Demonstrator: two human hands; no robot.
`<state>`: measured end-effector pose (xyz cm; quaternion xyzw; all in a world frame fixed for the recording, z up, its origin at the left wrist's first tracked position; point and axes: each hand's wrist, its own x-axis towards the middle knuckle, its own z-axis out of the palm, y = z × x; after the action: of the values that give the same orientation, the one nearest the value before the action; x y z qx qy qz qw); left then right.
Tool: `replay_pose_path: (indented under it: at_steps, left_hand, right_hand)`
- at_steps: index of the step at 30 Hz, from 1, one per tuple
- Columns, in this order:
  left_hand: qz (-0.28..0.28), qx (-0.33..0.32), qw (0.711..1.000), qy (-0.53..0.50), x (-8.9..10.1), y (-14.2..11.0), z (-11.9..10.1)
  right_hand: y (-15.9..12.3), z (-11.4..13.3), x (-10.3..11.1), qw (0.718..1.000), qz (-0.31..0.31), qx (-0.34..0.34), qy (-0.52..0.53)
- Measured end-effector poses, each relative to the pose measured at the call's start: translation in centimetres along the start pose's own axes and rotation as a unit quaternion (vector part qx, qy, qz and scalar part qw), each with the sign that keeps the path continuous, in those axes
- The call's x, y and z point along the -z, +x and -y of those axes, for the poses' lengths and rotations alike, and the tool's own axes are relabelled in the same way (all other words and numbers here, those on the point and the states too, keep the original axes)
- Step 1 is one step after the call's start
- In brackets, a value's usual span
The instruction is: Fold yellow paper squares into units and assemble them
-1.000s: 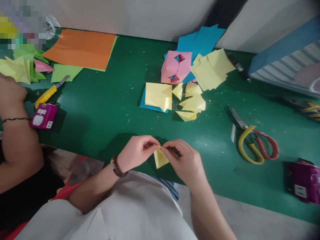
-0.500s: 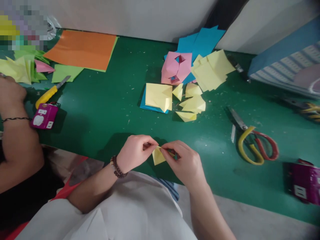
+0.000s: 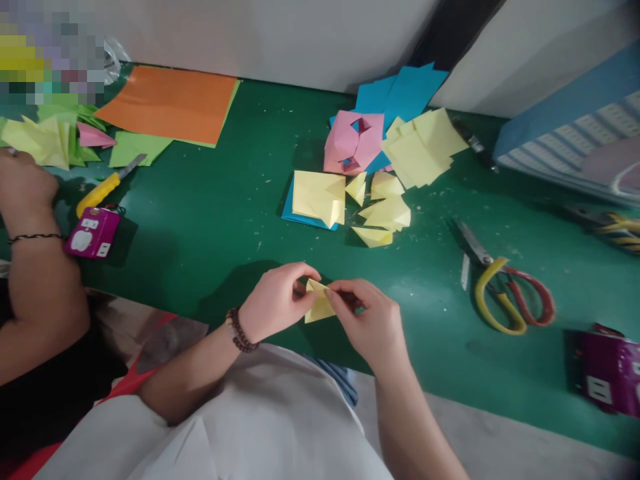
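Observation:
A small folded piece of yellow paper point(image 3: 319, 304) sits between my two hands, just above the near edge of the green table point(image 3: 200, 233). My left hand point(image 3: 277, 301) pinches its left side between thumb and fingers, and a dark beaded bracelet point(image 3: 241, 330) circles that wrist. My right hand point(image 3: 367, 315) holds its right side with the fingertips. Part of the paper is hidden behind my fingers. Further up the table lie folded yellow paper units point(image 3: 385, 213) and a pink folded paper form point(image 3: 353, 143), both out of reach of my fingertips.
A co-worker's arm and hand point(image 3: 27, 187) rest at the left, near a yellow utility knife point(image 3: 103, 192) and a purple packet point(image 3: 93, 232). Yellow-handled scissors point(image 3: 505, 297) lie right. Orange point(image 3: 170, 105) and blue paper sheets point(image 3: 400, 92) lie far. A patterned box point(image 3: 565, 133) stands back right.
The yellow paper has turned between my fingers, its corner no longer hanging straight down. My hands have shifted slightly, and the whole view has tilted a little.

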<state>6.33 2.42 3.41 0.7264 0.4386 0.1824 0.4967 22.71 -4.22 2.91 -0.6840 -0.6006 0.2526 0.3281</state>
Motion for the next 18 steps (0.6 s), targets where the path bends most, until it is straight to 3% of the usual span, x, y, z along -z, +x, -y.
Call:
replay_pose_path:
  at_steps: [4, 14, 18]
  left_hand:
    - [0.024, 0.013, 1.0, 0.011, -0.06, 0.32, -0.16]
    - [-0.016, 0.02, 0.999, 0.027, -0.69, 0.4, -0.65]
    - [-0.014, 0.004, 1.0, 0.026, -0.49, 0.3, -0.36]
  right_hand:
    - [-0.22, 0.38, -0.43, 1.0, -0.012, -0.011, 0.015]
    - [-0.37, 1.0, -0.84, 0.999, -0.03, 0.036, -0.014]
    - [-0.35, 0.87, -0.76, 0.999, -0.03, 0.02, -0.009]
